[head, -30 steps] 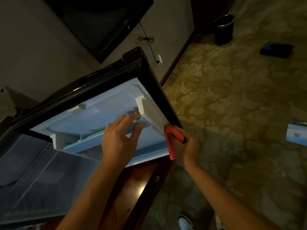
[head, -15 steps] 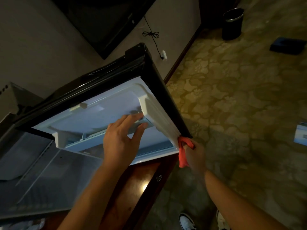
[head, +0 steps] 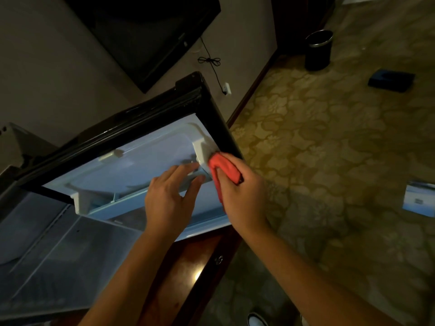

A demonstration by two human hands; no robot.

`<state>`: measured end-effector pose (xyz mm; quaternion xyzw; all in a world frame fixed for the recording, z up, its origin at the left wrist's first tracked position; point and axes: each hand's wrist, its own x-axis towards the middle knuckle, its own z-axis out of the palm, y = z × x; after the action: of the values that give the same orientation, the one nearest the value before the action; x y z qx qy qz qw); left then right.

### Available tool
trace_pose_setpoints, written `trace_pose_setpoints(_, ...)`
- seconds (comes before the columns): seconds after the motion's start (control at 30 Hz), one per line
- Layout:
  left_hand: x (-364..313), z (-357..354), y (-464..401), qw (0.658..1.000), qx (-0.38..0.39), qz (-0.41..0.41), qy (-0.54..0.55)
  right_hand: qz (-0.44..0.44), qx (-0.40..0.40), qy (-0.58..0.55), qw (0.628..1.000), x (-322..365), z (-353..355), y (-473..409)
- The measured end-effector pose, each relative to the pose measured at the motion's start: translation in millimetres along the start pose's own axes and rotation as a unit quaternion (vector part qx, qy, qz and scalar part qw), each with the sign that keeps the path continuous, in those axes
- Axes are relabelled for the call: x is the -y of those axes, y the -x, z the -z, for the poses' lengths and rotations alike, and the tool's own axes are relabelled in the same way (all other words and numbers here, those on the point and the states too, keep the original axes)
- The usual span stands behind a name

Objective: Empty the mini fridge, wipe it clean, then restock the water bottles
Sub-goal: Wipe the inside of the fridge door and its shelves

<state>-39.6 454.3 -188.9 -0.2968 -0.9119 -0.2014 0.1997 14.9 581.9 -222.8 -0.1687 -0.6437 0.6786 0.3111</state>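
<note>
Fridge [head: 47, 243] open at far left, bare inside. Left hand [head: 167, 203] flat, fingers straight, steadying the door [head: 141, 165] by its shelf [head: 131, 196]. Just right of it, right hand [head: 242, 194] grips the cloth [head: 223, 170] against the shelf's end post. Risks — a hard push may unclip the shelf; the door may swing.

Black bin [head: 319, 50] and television [head: 150, 31] beside patterned carpet [head: 329, 149]
</note>
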Motion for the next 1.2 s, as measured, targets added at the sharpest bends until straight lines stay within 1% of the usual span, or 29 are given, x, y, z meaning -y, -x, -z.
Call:
trace_pose_setpoints(0.07, 0, 1, 0, 1.0, 0.013, -0.001, 0.005, 0.059, 0.004, 0.014, 0.998, 16, -2, -7)
trace_pose_setpoints(0.13, 0, 2, 0, 1.0, 0.02, -0.003, 0.012, 0.095, 0.01, 0.024, 0.995, 21, -2, -11)
trace_pose_setpoints(0.23, 1, 2, 0, 1.0, 0.023, -0.005, 0.016, 0.107, 0.013, 0.008, 0.994, 11, 0, -10)
trace_pose_setpoints(0.37, 2, 1, 2, 1.0, 0.011, -0.007, 0.012, 0.065, -0.004, 0.006, 0.998, -18, 1, -2)
trace_pose_setpoints(0.47, 0, 0, 1, 1.0, 0.007, -0.013, 0.015, -0.031, 0.001, -0.001, 1.0, -49, 5, 9)
trace_pose_setpoints(0.6, 2, 0, 1, 1.0, 0.009, -0.019, 0.017, -0.168, 0.029, 0.02, 0.985, -91, 15, 20)
trace_pose_setpoints(0.7, 4, 0, 2, 1.0, 0.004, -0.024, 0.018, -0.207, 0.023, 0.034, 0.977, -122, 21, 26)
trace_pose_setpoints(0.83, 5, -1, 2, 1.0, 0.004, -0.02, 0.017, -0.234, 0.039, 0.073, 0.969, -152, 28, 32)
trace_pose_setpoints(0.97, 5, -2, 2, 1.0, 0.002, -0.011, 0.015, -0.245, 0.024, 0.082, 0.966, -149, 25, 31)
trace_pose_setpoints(1.1, 5, -3, 1, 1.0, -0.006, -0.015, 0.017, -0.213, 0.015, 0.084, 0.973, -136, 18, 24)
trace_pose_setpoints(1.2, 4, -3, 0, 1.0, -0.005, -0.012, 0.015, -0.186, 0.019, 0.098, 0.977, -103, 11, 12)
